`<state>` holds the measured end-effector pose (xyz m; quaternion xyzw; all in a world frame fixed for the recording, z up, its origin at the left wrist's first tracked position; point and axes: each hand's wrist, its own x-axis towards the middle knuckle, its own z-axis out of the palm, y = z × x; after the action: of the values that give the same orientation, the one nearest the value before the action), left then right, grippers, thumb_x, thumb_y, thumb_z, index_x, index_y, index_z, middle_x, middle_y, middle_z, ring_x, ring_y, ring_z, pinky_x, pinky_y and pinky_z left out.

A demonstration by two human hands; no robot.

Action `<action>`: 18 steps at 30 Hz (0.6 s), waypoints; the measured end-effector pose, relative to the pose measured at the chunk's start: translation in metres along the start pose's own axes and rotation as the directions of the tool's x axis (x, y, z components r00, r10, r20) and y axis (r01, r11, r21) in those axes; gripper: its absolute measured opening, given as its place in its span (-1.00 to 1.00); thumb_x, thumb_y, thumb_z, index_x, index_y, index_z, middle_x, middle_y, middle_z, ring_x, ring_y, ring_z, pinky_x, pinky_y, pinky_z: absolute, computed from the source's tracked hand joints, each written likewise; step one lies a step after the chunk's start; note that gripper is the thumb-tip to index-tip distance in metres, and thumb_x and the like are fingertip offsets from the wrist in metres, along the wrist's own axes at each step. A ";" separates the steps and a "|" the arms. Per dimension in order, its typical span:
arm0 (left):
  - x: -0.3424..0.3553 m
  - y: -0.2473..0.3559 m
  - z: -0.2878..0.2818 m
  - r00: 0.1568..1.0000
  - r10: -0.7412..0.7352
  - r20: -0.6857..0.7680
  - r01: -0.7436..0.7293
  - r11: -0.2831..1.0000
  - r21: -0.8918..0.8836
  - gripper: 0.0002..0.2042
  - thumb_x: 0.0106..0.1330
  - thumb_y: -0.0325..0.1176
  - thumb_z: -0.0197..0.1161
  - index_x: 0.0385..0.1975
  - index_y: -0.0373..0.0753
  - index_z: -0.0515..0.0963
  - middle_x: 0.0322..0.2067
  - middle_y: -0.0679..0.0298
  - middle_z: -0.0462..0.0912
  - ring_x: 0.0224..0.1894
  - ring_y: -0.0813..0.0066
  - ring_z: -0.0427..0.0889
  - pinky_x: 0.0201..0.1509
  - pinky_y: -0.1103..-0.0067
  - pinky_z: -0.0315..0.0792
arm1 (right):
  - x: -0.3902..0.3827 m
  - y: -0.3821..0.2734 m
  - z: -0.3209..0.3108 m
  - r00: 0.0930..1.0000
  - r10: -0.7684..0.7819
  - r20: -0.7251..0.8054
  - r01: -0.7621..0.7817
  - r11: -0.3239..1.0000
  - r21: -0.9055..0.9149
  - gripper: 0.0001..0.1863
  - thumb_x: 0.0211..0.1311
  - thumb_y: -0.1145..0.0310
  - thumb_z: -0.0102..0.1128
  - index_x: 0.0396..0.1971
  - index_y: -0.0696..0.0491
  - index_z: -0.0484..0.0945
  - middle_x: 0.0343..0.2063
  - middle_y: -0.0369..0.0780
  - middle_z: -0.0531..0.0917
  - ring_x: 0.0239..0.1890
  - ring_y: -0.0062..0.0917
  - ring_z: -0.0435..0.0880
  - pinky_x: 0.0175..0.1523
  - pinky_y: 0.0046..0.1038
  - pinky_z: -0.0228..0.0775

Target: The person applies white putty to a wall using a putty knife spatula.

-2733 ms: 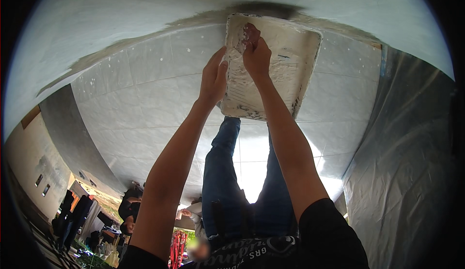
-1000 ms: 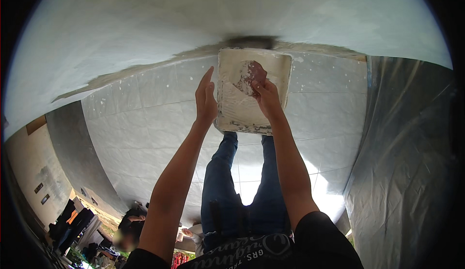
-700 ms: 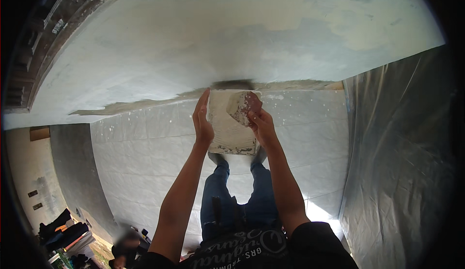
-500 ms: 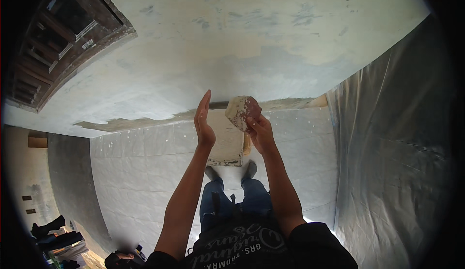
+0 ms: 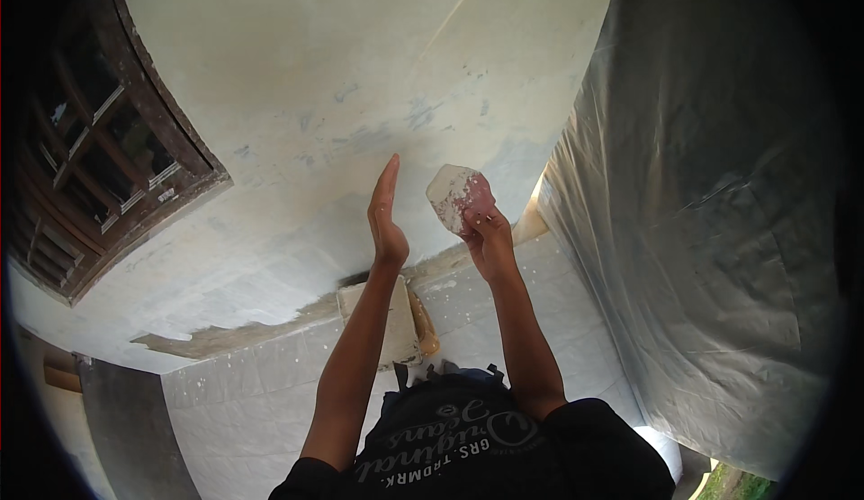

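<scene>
My right hand (image 5: 486,239) grips a flat reddish-brown scraper-like piece (image 5: 461,196), coated on its face with pale putty and flecks. Beside it on the left, my left hand (image 5: 387,216) is raised with fingers straight and together, palm turned toward the scraper, holding nothing. Both hands are up in front of a pale, patchily coated wall (image 5: 306,86); whether the left touches it I cannot tell. Below them, a putty-smeared tray (image 5: 403,320) lies at the wall's foot, partly behind my left forearm, with a yellowish object (image 5: 425,338) beside it.
A dark wooden window (image 5: 99,140) is set in the wall at upper left. Translucent plastic sheeting (image 5: 693,185) hangs along the right. Grey covering with tile-like lines (image 5: 234,410) lies on the floor. A dark grey surface (image 5: 126,419) shows at lower left.
The scraper has risen out of the tray, and both hands are now higher against the wall. The view has tilted up and turned, showing more wall and window; the tray sits lower behind my arms.
</scene>
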<state>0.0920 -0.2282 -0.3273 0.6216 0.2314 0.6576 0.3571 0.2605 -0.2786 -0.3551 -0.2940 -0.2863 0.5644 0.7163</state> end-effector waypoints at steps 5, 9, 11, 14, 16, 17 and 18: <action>0.028 0.006 0.041 0.987 0.100 0.123 -0.096 0.995 -0.037 -0.40 0.43 -0.20 -0.30 0.36 -0.46 0.24 0.38 -0.07 0.30 0.48 0.10 0.18 0.54 0.29 -0.03 | 0.000 -0.036 -0.011 0.992 -0.119 -0.032 0.120 0.992 0.032 -0.64 0.31 0.60 0.17 0.10 0.16 0.49 -0.09 -0.22 0.66 -0.08 -0.57 0.68 0.03 -0.49 0.61; 0.042 0.001 0.066 0.976 0.141 0.166 -0.139 0.990 -0.028 -0.42 0.43 -0.23 -0.29 0.37 -0.45 0.24 0.38 -0.05 0.30 0.48 0.11 0.19 0.53 0.31 -0.02 | 0.012 -0.071 -0.020 0.972 -0.227 -0.066 0.227 0.974 -0.014 -0.63 0.32 0.58 0.16 0.12 0.18 0.47 -0.07 -0.21 0.66 -0.04 -0.55 0.67 0.03 -0.48 0.59; 0.055 -0.008 0.080 0.973 0.157 0.171 -0.157 0.987 -0.013 -0.42 0.42 -0.25 -0.29 0.37 -0.45 0.24 0.38 -0.05 0.30 0.48 0.11 0.19 0.53 0.31 -0.02 | 0.028 -0.088 -0.029 0.959 -0.272 -0.080 0.271 0.962 -0.029 -0.64 0.32 0.58 0.16 0.11 0.18 0.47 -0.07 -0.22 0.66 -0.04 -0.56 0.67 0.03 -0.50 0.59; 0.085 -0.022 0.108 0.959 0.214 0.187 -0.211 0.977 -0.034 -0.43 0.42 -0.28 -0.26 0.36 -0.46 0.24 0.38 -0.05 0.31 0.48 0.10 0.19 0.53 0.31 -0.01 | 0.063 -0.115 -0.049 0.934 -0.350 -0.078 0.342 0.935 -0.098 -0.66 0.32 0.57 0.17 0.09 0.15 0.50 -0.06 -0.23 0.65 -0.03 -0.58 0.66 0.04 -0.51 0.58; 0.105 -0.030 0.128 0.950 0.244 0.196 -0.247 0.969 -0.010 -0.43 0.40 -0.31 -0.26 0.36 -0.46 0.24 0.38 -0.06 0.31 0.48 0.09 0.18 0.53 0.31 -0.01 | 0.089 -0.134 -0.062 0.889 -0.447 -0.096 0.428 0.888 -0.167 -0.69 0.32 0.57 0.20 0.05 0.13 0.53 -0.07 -0.24 0.66 -0.05 -0.58 0.66 0.03 -0.50 0.58; 0.116 -0.032 0.139 0.939 0.270 0.211 -0.280 0.960 0.016 -0.43 0.38 -0.33 -0.26 0.36 -0.47 0.24 0.38 -0.06 0.30 0.48 0.09 0.18 0.54 0.31 -0.02 | 0.102 -0.144 -0.067 0.867 -0.491 -0.079 0.467 0.858 -0.212 -0.71 0.31 0.56 0.21 0.02 0.12 0.55 -0.08 -0.24 0.66 -0.06 -0.56 0.67 0.05 -0.45 0.58; 0.125 -0.037 0.150 0.940 0.273 0.205 -0.283 0.959 0.017 -0.43 0.38 -0.33 -0.26 0.36 -0.47 0.24 0.38 -0.06 0.30 0.48 0.09 0.18 0.54 0.31 -0.02 | 0.117 -0.153 -0.075 0.869 -0.490 -0.072 0.467 0.858 -0.212 -0.71 0.31 0.56 0.21 0.02 0.12 0.55 -0.08 -0.24 0.66 -0.06 -0.56 0.67 0.05 -0.45 0.58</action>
<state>0.2495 -0.1311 -0.2550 0.7192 0.1194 0.6300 0.2676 0.4378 -0.2008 -0.2816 -0.3140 -0.3577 0.3195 0.8194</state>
